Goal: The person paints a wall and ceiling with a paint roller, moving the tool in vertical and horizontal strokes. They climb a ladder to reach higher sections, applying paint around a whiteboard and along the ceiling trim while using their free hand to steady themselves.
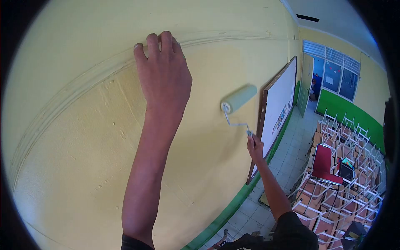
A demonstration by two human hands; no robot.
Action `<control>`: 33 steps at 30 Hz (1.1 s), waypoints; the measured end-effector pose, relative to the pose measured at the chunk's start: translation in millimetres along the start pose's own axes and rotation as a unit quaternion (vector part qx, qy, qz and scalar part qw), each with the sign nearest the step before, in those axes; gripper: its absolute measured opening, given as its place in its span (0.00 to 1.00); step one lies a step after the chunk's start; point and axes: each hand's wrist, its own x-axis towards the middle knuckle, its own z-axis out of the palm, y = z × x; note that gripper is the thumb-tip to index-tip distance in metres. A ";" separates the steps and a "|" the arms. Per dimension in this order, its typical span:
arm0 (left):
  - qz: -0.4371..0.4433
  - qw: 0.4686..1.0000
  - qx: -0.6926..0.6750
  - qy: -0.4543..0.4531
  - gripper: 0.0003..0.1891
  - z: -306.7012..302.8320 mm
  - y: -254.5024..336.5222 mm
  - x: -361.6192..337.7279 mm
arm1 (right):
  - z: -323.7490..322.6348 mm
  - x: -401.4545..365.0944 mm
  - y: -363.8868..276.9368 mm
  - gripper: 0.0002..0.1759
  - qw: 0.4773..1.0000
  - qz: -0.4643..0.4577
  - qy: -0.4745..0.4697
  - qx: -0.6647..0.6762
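My left hand (166, 73) is raised against the yellow wall (96, 141), its curled fingertips resting on the moulding ridge (208, 38) that runs along it. Nothing shows in that hand, and its fingers are slightly apart. Farther right, my right hand (255, 146) is wrapped round the handle of a paint roller (239, 99). The pale green roller sleeve lies at or very near the wall, left of a framed whiteboard (277, 108). A bent metal rod joins the sleeve to the handle.
Stacked desks and white-framed chairs (333, 191) fill the right side, with a red chair (322, 162) on top. An open door (306, 85) stands beyond, a person partly visible in the doorway. Tiled floor (250, 206) runs beside the green lower wall strip (221, 223).
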 end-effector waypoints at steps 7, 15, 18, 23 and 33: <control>0.005 1.000 -0.007 0.013 0.23 1.7 -1.9 0.4 | -24.1 0.3 33.5 0.19 0.999 -0.006 -0.017 -0.035; 0.009 1.000 -0.004 0.015 0.24 2.9 -3.2 0.2 | -21.9 133.1 29.6 0.18 0.997 -0.042 0.001 0.061; 0.006 1.000 0.008 0.010 0.25 4.5 -1.8 0.6 | -22.9 116.5 36.6 0.17 0.999 -0.025 0.012 0.023; 0.002 0.999 -0.001 0.051 0.19 7.1 -1.2 -0.2 | -31.5 25.9 71.5 0.18 0.997 -0.034 0.020 -0.060; 0.005 0.999 0.001 0.044 0.20 6.7 -3.1 -0.4 | -34.6 85.8 69.3 0.22 0.999 -0.026 0.018 0.004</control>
